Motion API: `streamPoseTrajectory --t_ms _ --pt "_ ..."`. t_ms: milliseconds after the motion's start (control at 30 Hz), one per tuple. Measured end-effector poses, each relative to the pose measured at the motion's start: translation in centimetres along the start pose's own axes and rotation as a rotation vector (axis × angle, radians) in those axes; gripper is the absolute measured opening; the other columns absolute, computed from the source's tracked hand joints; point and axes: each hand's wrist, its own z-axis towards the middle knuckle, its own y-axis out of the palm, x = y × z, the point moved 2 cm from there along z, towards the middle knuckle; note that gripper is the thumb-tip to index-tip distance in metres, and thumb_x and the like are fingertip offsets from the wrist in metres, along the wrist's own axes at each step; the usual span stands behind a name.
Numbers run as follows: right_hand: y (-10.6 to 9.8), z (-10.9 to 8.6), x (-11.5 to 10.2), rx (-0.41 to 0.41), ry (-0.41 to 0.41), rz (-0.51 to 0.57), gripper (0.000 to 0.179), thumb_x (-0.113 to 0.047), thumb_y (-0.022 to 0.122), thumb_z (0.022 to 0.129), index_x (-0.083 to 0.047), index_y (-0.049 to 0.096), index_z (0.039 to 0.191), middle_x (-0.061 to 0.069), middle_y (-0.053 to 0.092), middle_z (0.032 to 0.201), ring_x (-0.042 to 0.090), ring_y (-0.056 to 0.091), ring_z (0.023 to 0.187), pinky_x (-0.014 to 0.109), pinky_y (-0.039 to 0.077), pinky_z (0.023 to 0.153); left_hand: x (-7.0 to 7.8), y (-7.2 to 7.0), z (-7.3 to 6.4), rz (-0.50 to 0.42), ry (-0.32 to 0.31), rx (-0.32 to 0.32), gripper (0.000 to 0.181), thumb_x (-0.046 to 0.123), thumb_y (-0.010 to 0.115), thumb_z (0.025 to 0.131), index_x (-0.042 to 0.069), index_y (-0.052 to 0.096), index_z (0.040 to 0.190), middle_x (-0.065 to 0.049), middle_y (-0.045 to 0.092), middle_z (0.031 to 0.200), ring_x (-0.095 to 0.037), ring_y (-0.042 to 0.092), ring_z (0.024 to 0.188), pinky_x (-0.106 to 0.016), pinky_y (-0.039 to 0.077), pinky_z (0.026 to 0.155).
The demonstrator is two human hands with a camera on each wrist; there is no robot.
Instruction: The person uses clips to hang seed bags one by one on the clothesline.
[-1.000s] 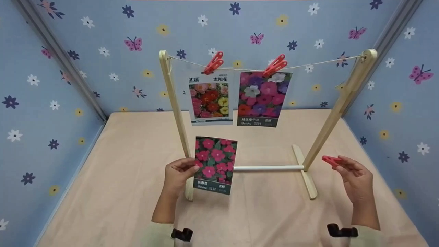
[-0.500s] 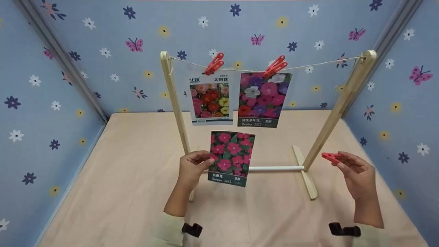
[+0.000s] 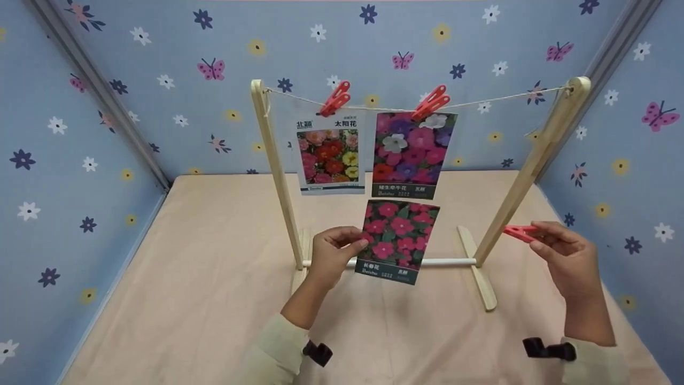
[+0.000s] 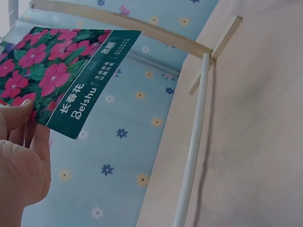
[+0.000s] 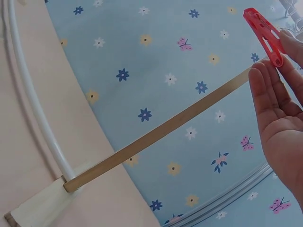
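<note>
My left hand [image 3: 332, 258] pinches the left edge of a seed packet [image 3: 398, 241] printed with pink-red flowers, held up in front of the rack, its top just below a hanging packet. In the left wrist view the packet [image 4: 57, 75] shows its dark green band, with the thumb on its front. My right hand [image 3: 569, 262] pinches a red clothespin [image 3: 519, 232] beside the right post; the right wrist view shows the clothespin [image 5: 266, 38] between thumb and fingers. Two more packets hang from the string: a white-bordered one [image 3: 330, 158] and one with purple and pink flowers [image 3: 410, 155].
A wooden rack with a left post [image 3: 278, 176], a right post [image 3: 534, 171] and a white crossbar [image 3: 449, 262] stands on the cloth-covered table [image 3: 187, 299]. Red clothespins [image 3: 335, 99] grip the packets on the string [image 3: 491, 100]. Flower-patterned walls [image 3: 160, 48] surround the table.
My left hand has carried the pink-red flower packet rightward and up, to below the purple and pink packet. My right hand has risen slightly with the clothespin.
</note>
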Motion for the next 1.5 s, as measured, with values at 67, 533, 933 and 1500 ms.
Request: streamPoseTrajectory --t_ms 67,533,933,1500 --pt "0.3 0.4 -0.4 -0.036 -0.015 0.009 0.032 0.029 0.051 0.084 0.024 0.055 0.116 0.019 0.066 0.106 0.023 0.064 0.091 0.025 0.055 0.081 0.2 0.7 0.3 0.002 0.004 0.001 0.014 -0.002 0.077 0.081 -0.006 0.072 0.093 -0.009 0.072 0.086 -0.019 0.064 0.080 -0.026 0.057 0.070" --pt "2.0 4.3 -3.8 -0.193 -0.175 0.010 0.034 0.032 0.053 0.079 0.030 0.051 0.113 0.025 0.067 0.103 0.026 0.067 0.090 0.027 0.056 0.080 2.2 5.3 2.3 -0.047 -0.040 -0.055 0.014 -0.005 0.074 0.082 -0.005 0.072 0.096 -0.009 0.072 0.089 -0.017 0.065 0.083 -0.029 0.058 0.074" --pt "3.1 7.5 -7.5 -0.186 -0.230 -0.141 0.030 0.030 0.057 0.078 0.030 0.053 0.109 0.024 0.067 0.100 0.025 0.066 0.084 0.023 0.056 0.077 3.8 8.1 3.6 -0.070 -0.022 -0.061 0.013 -0.006 0.075 0.081 -0.005 0.073 0.094 -0.009 0.073 0.088 -0.015 0.065 0.080 -0.029 0.057 0.074" --pt "3.9 11.6 -11.9 -0.152 -0.210 -0.321 0.027 0.023 0.065 0.079 0.026 0.059 0.105 0.021 0.067 0.095 0.020 0.064 0.072 0.018 0.055 0.070 5.4 10.5 6.0 -0.106 -0.005 -0.033 0.015 -0.007 0.075 0.080 -0.005 0.073 0.094 -0.006 0.073 0.087 -0.016 0.066 0.082 -0.030 0.057 0.075"
